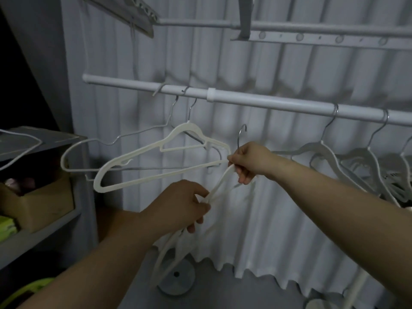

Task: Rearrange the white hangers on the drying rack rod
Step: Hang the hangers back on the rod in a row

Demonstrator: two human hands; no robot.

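Now my right hand (247, 162) grips a bunch of white hangers (219, 181) by the hook end, just under the rod (256, 100); my left hand (185, 204) clutches them lower down. Other hangers (323, 148) hang on the rod.

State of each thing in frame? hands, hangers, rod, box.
left hand: grips loose hangers low down
right hand: grips loose hangers near hook
loose hangers: off rod, hook free below it
rod: horizontal, carries hangers
white hanger: hooked on rod, tilted
wire hanger: hooked on rod
right-side hangers: hooked on rod, bunched
cardboard box: open, on shelf
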